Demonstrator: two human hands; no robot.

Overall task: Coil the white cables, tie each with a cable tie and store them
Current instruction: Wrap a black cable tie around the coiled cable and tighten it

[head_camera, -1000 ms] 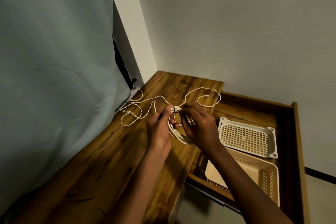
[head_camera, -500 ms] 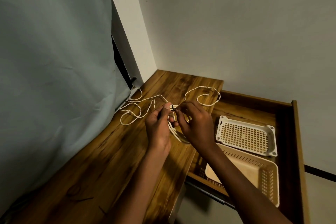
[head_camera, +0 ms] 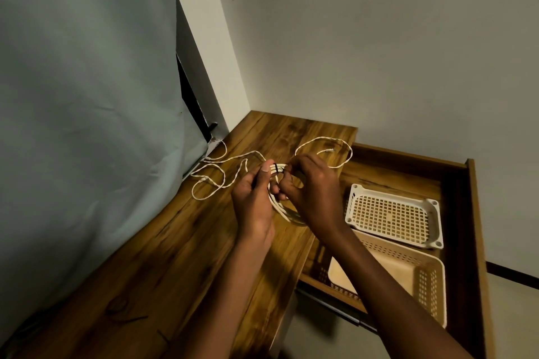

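Holding the coiled white cable (head_camera: 277,183) above the tabletop (head_camera: 180,242), both hands stay where they were. The left hand (head_camera: 253,201) and right hand (head_camera: 312,189) pinch it by the black cable tie (head_camera: 275,167). Loose cable (head_camera: 215,175) lies behind.

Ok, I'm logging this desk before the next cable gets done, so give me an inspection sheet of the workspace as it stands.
Surface: wooden desk, open drawer at its right.
Job's things: coiled white cable with a black tie around it; two cream baskets in the drawer, one upside down, one upright.
Clutter: nothing seen.
Hands: left hand and right hand both hold the coil at the tie.
Cables: loose white cable sprawled behind the hands.
Surroundings: pale curtain, white wall.
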